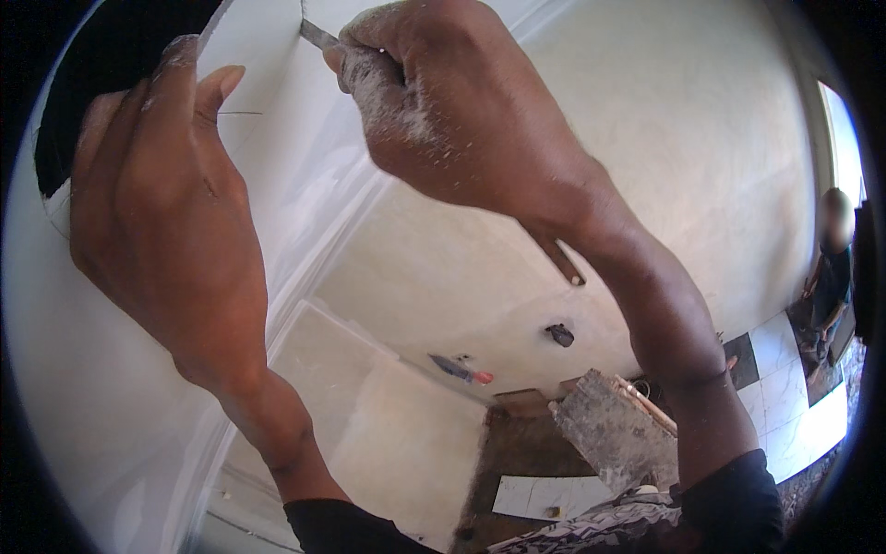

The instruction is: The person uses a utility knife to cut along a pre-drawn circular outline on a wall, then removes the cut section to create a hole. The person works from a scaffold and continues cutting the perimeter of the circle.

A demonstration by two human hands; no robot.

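My left hand (pixel 157 212) is raised with its fingers pressed flat against a white board (pixel 268 55) at the upper left, next to a dark cut-out opening (pixel 101 65) in it. My right hand (pixel 443 102), dusted with white powder, is closed around a thin metal blade tool (pixel 318 35) whose tip meets the edge of the board near the top. Both forearms rise from the lower edge, with dark sleeves at the bottom.
A pale plastered wall (pixel 646 138) fills the background. Below lie a white board on the floor (pixel 540 494), a plaster-caked plank (pixel 614 429), a red-handled tool (pixel 466 372) and a black-and-white tiled floor (pixel 784 379). Another person (pixel 831 268) sits at the far right.
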